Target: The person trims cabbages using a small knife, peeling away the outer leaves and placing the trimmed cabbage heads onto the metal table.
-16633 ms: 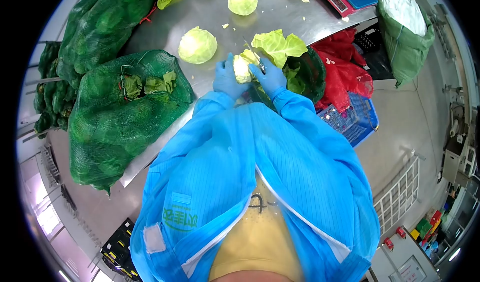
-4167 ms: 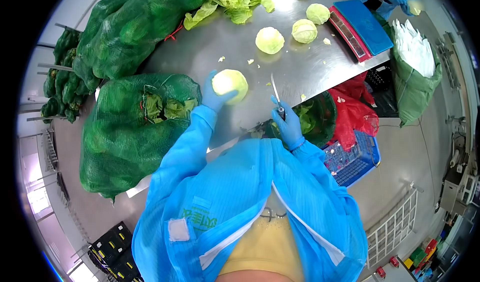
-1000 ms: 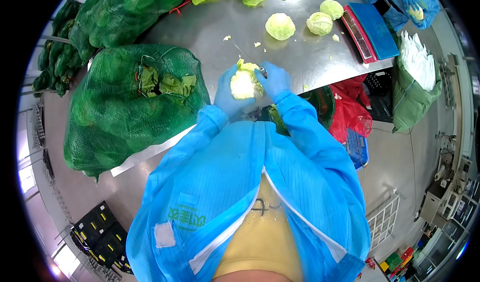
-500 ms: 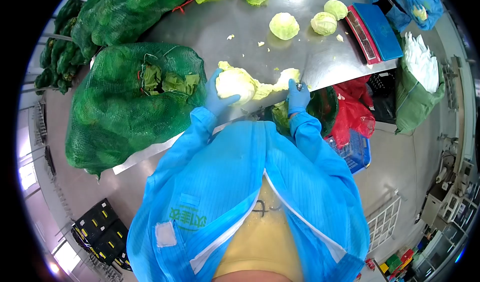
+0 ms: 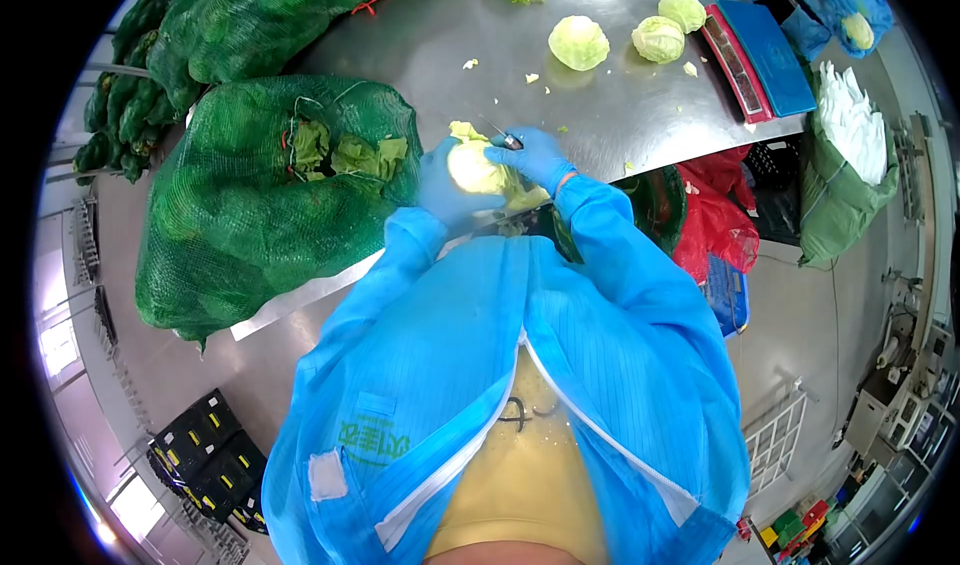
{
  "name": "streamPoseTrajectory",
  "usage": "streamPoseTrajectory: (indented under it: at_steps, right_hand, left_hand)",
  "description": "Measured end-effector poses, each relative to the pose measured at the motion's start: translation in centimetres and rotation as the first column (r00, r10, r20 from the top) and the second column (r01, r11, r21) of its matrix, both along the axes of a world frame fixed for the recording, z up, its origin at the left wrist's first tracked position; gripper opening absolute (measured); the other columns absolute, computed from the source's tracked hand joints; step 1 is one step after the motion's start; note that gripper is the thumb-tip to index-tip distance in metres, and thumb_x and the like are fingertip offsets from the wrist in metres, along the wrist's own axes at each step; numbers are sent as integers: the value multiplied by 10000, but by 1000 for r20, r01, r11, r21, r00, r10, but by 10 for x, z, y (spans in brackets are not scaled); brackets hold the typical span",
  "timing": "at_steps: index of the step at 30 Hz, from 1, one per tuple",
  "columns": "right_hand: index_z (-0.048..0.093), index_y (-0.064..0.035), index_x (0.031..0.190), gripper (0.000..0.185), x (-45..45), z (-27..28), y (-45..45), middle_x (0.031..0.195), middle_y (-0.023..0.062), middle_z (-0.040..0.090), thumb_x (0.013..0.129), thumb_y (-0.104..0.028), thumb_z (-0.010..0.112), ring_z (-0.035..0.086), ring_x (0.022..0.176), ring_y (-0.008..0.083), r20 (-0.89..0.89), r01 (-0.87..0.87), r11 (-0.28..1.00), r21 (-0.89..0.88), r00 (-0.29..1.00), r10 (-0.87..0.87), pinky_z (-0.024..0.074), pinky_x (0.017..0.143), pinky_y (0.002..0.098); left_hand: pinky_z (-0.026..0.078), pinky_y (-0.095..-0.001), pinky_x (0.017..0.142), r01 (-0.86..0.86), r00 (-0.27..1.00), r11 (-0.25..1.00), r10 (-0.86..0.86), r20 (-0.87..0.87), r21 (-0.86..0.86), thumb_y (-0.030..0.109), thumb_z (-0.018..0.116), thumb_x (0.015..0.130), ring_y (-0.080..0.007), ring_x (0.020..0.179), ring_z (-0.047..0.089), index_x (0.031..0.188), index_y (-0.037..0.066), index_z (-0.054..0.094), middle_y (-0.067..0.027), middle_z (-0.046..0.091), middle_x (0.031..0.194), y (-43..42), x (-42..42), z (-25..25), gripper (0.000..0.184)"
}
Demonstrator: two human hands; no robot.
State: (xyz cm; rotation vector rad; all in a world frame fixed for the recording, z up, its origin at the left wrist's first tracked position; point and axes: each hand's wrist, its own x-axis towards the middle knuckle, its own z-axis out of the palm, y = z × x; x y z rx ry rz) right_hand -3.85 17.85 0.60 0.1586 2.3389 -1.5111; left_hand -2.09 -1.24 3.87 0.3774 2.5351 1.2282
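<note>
Close to the table's near edge, my left hand (image 5: pixel 440 183) in a blue glove is wrapped round the left side of a pale cabbage (image 5: pixel 472 169). My right hand (image 5: pixel 538 158), also gloved, is closed round the handle of a knife (image 5: pixel 512 143) at the cabbage's upper right. The knife's thin blade points up and left over the table. Some loose leaf (image 5: pixel 525 197) hangs at the cabbage's lower right, under my right hand. My fingers hide part of the cabbage.
Green net sacks (image 5: pixel 260 205) lie at the left. Beyond my hands, cabbages (image 5: pixel 578 43) sit on the metal table (image 5: pixel 430 65) beside a blue-and-red scale (image 5: pixel 765 57). Below the right edge are a red bag (image 5: pixel 715 215) and blue crate (image 5: pixel 727 293). Another person's gloved hand (image 5: pixel 850 15) holds a cabbage.
My right hand has come back left from the table edge to the cabbage. The leaf piece stretched out between my hands now hangs at the cabbage's lower right.
</note>
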Motion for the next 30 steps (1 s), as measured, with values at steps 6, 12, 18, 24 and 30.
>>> streamPoseTrajectory:
  at_steps: [6, 12, 18, 24, 30]
  right_hand:
    - [644, -68, 890, 385, 13, 0, 14, 822, 153, 635, 751, -426, 670, 607, 770, 306, -49, 17, 998, -59, 999, -20, 475, 715, 352]
    - [639, -55, 933, 431, 47, -2, 5, 820, 153, 637, 736, -435, 679, 617, 773, 302, -316, 225, 943, 247, 938, -141, 489, 697, 364]
    - [623, -35, 854, 460, 31, 5, 0, 771, 168, 609, 704, -466, 689, 602, 749, 330, -277, 178, 975, 129, 951, -137, 479, 700, 381]
    - [619, -63, 779, 338, 27, 5, 11, 766, 161, 617, 725, -394, 653, 595, 759, 358, -249, 14, 990, 143, 968, 22, 475, 692, 405]
    - [623, -89, 790, 195, 41, -3, 18, 770, 178, 613, 702, -260, 589, 585, 747, 380, -331, 255, 895, 367, 934, -131, 468, 655, 443]
  left_hand:
    - [437, -367, 930, -2, 997, 997, 7, -72, 77, 262, 896, 458, -250, 1070, 511, 1282, -19, 325, -166, 489, 1157, -1, -2, -17, 1042]
    - [427, -399, 917, -109, 991, 911, 71, 110, 398, 320, 859, 449, -306, 1070, 501, 1294, 15, 353, -184, 480, 1150, -6, 3, -28, 1031]
    - [424, -398, 916, 20, 988, 1000, -19, -154, 2, 338, 847, 451, -319, 1050, 500, 1303, 26, 360, -183, 479, 1136, 3, 3, -8, 1029]
    - [416, -396, 930, 24, 975, 999, -18, -223, 24, 339, 836, 451, -322, 1064, 486, 1311, 35, 360, -189, 473, 1137, 1, 8, -11, 1028]
    - [418, -378, 956, 5, 991, 983, 19, -130, 181, 281, 858, 456, -291, 1130, 471, 1328, 20, 322, -179, 452, 1199, -1, 14, -8, 1056]
